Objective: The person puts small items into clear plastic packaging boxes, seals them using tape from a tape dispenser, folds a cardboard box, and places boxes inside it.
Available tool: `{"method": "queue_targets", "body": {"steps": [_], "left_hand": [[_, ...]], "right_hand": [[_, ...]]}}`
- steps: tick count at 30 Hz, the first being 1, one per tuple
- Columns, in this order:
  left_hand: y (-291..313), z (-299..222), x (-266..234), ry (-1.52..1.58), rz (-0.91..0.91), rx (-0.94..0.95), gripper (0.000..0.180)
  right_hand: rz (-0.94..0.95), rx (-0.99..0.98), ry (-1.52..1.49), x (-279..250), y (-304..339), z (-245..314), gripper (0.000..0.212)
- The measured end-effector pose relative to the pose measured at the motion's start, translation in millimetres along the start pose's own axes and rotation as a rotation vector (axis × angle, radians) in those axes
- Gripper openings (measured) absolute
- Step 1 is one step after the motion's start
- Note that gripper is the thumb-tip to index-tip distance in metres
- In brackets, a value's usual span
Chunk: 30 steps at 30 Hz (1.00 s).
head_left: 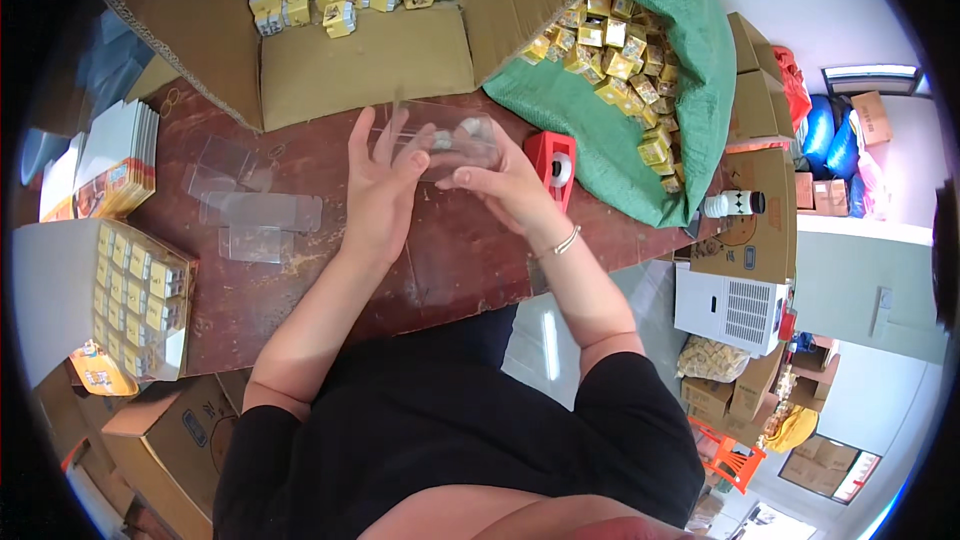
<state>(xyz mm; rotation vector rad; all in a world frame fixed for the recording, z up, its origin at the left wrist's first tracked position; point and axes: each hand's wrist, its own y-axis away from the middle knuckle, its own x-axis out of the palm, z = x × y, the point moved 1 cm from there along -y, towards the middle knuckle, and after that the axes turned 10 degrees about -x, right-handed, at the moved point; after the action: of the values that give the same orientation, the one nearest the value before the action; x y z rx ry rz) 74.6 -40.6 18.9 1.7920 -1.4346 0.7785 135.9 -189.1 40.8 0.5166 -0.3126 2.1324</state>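
Between my hands, above the dark red table, is a clear plastic box (pixel 455 127). My left hand (pixel 382 180) holds its left end, with the thumb in front and some fingers seen through the plastic. At the other end my right hand (pixel 512 183) grips it, thumb along the lower edge. Several flat clear plastic box pieces (pixel 262 210) lie on the table to the left of my left hand. Just right of my right hand stands a red tape dispenser (pixel 552 162).
An open cardboard box (pixel 365 75) with small yellow-and-white boxes is at the far side. A green sack (pixel 705 130) of similar boxes lies at the right. On the left are a packed tray of boxes (pixel 140 295) and stacked printed cards (pixel 130 155). A bottle (pixel 735 203) rests near the right edge.
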Motion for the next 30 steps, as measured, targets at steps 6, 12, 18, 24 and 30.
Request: {"method": "queue_targets", "body": {"steps": [6,12,18,24,30], "left_hand": [[1.0,-29.4,-31.9,-0.172,-0.143,-0.032,0.076],[16.3,-9.8,-69.3,-0.521,-0.018,-0.033,0.069],[52.9,-2.8,-114.1,-0.867,-0.058,-0.005,0.058],[66.0,-7.7,-106.1,-1.166,0.031,0.039,0.059],[57.6,-12.9,-99.4,-0.490,0.068,-0.225,0.074]], "right_hand": [[-0.521,-0.182,1.459,-106.0,-108.7,105.5,0.040],[-0.574,-0.266,2.033,-300.2,-151.7,136.4,0.042],[-0.227,-0.536,1.793,-197.2,-77.3,104.5,0.047],[-0.165,-0.314,0.820,-78.6,6.2,33.9,0.055],[-0.029,0.005,1.263,-49.7,25.5,-35.3,0.056]]}}
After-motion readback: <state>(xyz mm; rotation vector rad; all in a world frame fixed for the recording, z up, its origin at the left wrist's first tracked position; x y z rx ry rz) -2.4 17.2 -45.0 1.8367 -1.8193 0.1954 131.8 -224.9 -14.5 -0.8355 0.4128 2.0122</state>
